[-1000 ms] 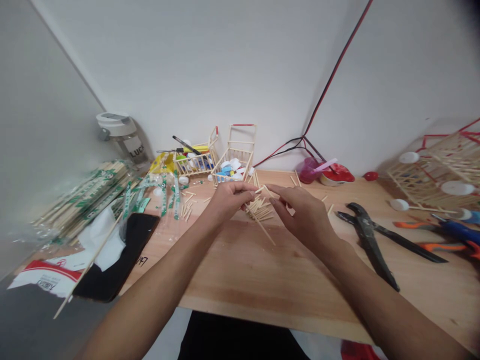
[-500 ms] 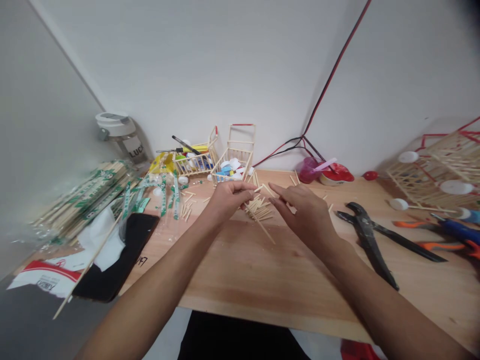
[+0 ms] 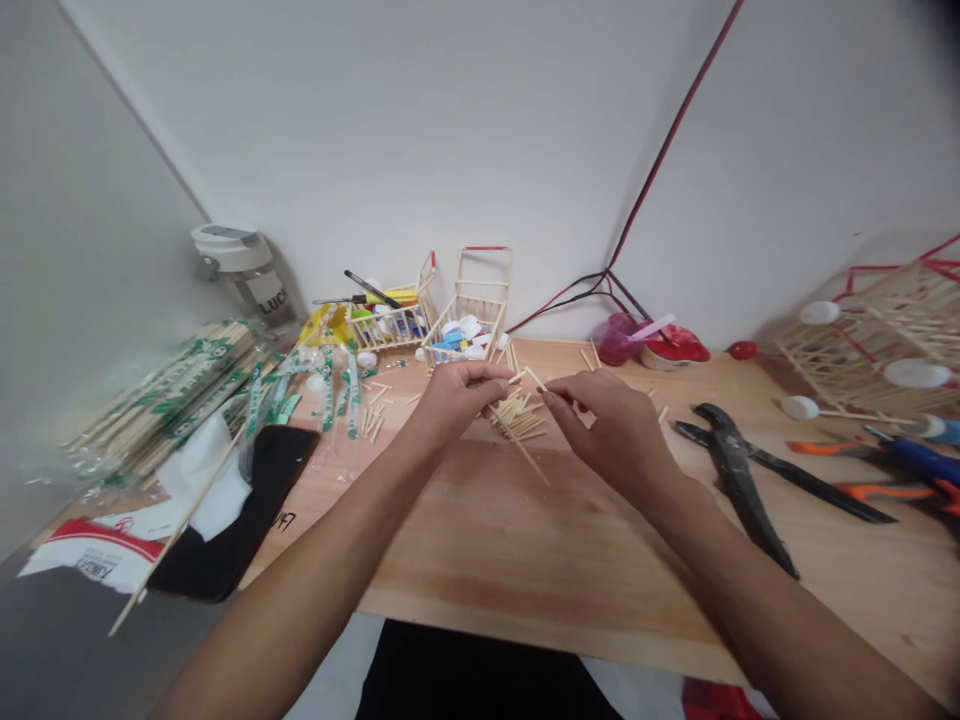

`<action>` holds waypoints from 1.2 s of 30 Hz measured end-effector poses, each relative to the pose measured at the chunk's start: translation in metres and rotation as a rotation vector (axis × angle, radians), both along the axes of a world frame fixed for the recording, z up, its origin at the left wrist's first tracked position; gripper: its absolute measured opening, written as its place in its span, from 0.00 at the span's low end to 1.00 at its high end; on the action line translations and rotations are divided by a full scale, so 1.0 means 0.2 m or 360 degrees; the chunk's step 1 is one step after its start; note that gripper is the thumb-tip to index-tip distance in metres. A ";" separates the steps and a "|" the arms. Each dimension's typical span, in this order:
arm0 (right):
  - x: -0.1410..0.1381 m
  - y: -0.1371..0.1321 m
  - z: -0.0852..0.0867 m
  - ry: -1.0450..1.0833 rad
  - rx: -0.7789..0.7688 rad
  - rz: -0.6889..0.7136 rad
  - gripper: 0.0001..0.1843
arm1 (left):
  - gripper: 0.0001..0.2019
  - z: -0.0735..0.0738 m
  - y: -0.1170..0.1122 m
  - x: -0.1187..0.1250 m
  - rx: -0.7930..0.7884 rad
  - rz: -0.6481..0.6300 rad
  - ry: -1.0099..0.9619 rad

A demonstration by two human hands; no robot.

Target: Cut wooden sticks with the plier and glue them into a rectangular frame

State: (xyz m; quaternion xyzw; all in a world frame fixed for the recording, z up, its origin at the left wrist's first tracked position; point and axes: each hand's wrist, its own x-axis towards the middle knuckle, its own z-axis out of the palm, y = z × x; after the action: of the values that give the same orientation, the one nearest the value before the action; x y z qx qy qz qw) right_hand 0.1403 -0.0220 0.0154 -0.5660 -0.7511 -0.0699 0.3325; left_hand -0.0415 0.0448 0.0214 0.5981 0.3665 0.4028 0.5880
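My left hand [image 3: 454,400] is closed in a pinch on a short wooden stick [image 3: 517,378] held just above the wooden table [image 3: 525,540]. My right hand [image 3: 611,425] is curled beside it, its fingertips pinching a second short stick [image 3: 537,380] that meets the first. Below both hands lies a loose pile of cut wooden sticks [image 3: 519,420]. One longer stick [image 3: 529,460] lies slanted in front of the pile.
Black pliers [image 3: 739,480] lie to the right, with orange and blue tools [image 3: 892,470] and a large stick frame [image 3: 877,340] beyond. Two small stick baskets [image 3: 450,315] with bottle caps stand at the back. Packs of chopsticks [image 3: 172,390], a black phone [image 3: 240,510] and a jar [image 3: 244,275] sit left.
My right hand's fingers have curled in from stretched out and closed on a stick near the left hand's stick. My left hand has barely moved.
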 end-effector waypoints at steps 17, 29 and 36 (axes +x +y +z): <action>0.00 0.01 -0.01 -0.0018 -0.0041 0.0011 0.11 | 0.08 0.00 0.00 0.01 0.0007 0.0005 0.0022; -0.01 0.00 0.00 0.0012 -0.0048 0.0029 0.10 | 0.09 -0.01 0.00 0.01 0.0009 0.0022 0.0020; -0.02 0.00 0.01 0.0052 -0.0075 0.0031 0.09 | 0.08 0.00 -0.01 0.01 -0.0004 0.0029 0.0019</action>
State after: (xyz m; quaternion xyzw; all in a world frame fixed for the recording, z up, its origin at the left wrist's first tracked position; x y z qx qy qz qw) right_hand 0.1370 -0.0229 0.0168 -0.5674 -0.7525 -0.0396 0.3320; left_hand -0.0396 0.0422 0.0212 0.5963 0.3759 0.4043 0.5828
